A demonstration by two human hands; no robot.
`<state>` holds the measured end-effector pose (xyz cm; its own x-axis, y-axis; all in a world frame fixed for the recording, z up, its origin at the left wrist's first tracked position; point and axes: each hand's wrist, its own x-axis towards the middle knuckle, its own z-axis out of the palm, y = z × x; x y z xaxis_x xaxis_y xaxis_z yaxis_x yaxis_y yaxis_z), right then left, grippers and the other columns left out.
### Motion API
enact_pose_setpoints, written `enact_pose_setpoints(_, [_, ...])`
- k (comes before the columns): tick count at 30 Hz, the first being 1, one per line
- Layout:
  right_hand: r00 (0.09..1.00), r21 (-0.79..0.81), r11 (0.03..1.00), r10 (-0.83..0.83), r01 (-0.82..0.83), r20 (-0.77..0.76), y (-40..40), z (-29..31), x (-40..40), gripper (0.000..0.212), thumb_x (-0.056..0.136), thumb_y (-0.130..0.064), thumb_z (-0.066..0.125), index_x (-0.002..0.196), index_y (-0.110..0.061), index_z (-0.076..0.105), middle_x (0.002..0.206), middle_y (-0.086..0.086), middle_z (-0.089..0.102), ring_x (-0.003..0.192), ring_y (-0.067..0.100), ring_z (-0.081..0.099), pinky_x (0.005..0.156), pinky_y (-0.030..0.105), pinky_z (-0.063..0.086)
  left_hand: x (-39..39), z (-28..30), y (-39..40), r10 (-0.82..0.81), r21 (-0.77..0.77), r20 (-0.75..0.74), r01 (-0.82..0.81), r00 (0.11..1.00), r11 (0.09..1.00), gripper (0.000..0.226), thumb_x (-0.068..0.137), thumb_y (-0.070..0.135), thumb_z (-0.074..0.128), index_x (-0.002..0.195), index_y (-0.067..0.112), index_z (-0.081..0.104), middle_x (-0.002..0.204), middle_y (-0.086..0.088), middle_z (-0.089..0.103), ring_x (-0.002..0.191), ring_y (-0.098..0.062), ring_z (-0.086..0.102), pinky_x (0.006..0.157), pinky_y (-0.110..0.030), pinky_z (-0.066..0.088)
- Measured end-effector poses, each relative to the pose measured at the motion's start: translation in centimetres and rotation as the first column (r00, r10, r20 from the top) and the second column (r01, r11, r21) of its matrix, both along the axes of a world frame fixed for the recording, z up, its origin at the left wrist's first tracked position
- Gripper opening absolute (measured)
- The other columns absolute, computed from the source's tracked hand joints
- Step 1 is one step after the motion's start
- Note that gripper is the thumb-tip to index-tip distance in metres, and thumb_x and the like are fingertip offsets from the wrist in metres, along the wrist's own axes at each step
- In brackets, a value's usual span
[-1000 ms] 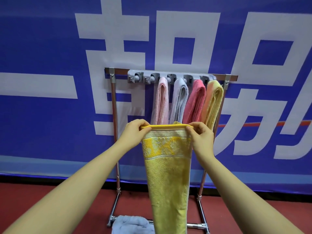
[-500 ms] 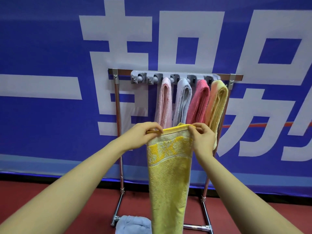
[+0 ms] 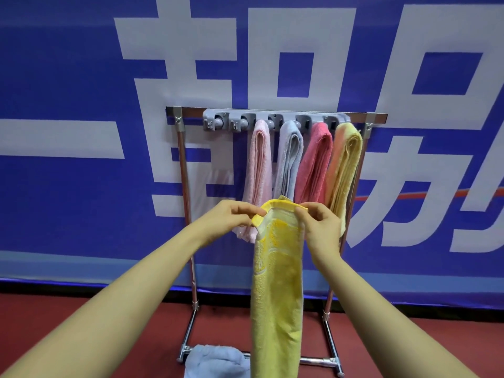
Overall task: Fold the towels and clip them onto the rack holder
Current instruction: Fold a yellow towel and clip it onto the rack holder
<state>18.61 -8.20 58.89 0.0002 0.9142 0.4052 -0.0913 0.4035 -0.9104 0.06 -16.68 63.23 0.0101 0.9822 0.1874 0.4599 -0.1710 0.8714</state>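
The left hand (image 3: 231, 221) and right hand (image 3: 320, 226) each pinch the top hem of the yellow towel (image 3: 276, 282), hanging folded between them; folding looks nearly done; next, lifting it to a free clip (image 3: 241, 122) above the left hand.

You get one view only, worn on your head, wide-angle, facing forward and slightly down. It sits close behind your forearms, with the rack (image 3: 275, 115) straight ahead, near the blue banner (image 3: 68, 77), and the red floor (image 3: 81, 323) along the bottom edge.
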Motion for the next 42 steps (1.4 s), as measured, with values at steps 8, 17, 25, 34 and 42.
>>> enact_pose_setpoints(8, [0.996,0.043,0.995,0.089,-0.088,-0.005,-0.5,0.4,0.1,0.005,0.083,-0.007,0.07,0.081,-0.013,0.07,0.067,-0.006,0.064,0.06,-0.001,0.055,0.058,0.018,0.045,0.7,0.5,0.0,0.029,0.121,-0.063,-0.021,0.998,0.992,0.015,0.081,0.01,0.071,0.096,0.013,0.073,0.087,0.002,0.072,0.082,-0.002,0.066,0.077,-0.016,0.051])
enact_pose_setpoints(17, [0.964,0.073,0.962,0.266,-0.264,-0.021,-1.6,1.3,-0.7,0.006,0.08,-0.004,0.072,0.086,-0.005,0.073,0.074,0.0,0.07,0.066,0.002,0.061,0.062,0.014,0.047,1.9,0.5,0.6,0.143,0.279,-0.163,-0.094,0.976,0.956,0.007,0.082,0.021,0.07,0.087,0.023,0.066,0.12,0.006,0.041,0.111,0.0,0.042,0.083,0.0,0.034])
enact_pose_setpoints(25, [0.918,0.037,0.919,0.394,-0.392,-0.044,-2.1,1.8,-0.7,0.008,0.08,-0.007,0.071,0.087,-0.007,0.074,0.078,0.001,0.073,0.072,0.007,0.065,0.064,0.016,0.049,1.9,0.8,0.3,0.043,0.208,-0.259,0.012,0.965,0.978,0.008,0.094,0.031,0.053,0.1,0.026,0.053,0.107,-0.001,0.049,0.096,-0.01,0.051,0.082,-0.026,0.045])
enact_pose_setpoints(34, [0.914,0.031,0.914,0.402,-0.404,0.043,-2.1,1.6,-0.4,0.019,0.088,-0.001,0.061,0.098,-0.013,0.07,0.092,0.003,0.073,0.086,0.009,0.067,0.078,0.024,0.053,2.2,0.8,0.2,0.076,0.218,-0.242,-0.022,0.967,0.976,0.008,0.095,0.031,0.051,0.094,0.037,0.046,0.101,0.002,0.037,0.086,-0.005,0.046,0.074,-0.017,0.037])
enact_pose_setpoints(42, [0.951,0.011,0.951,0.309,-0.309,-0.029,-2.4,2.2,-0.5,0.015,0.08,0.001,0.07,0.092,-0.006,0.072,0.072,-0.002,0.069,0.059,-0.003,0.059,0.052,0.009,0.042,2.3,0.9,0.2,0.021,0.197,-0.266,0.033,0.964,0.98,0.008,0.095,0.029,0.053,0.093,0.035,0.047,0.098,0.005,0.038,0.086,0.001,0.046,0.075,-0.012,0.038])
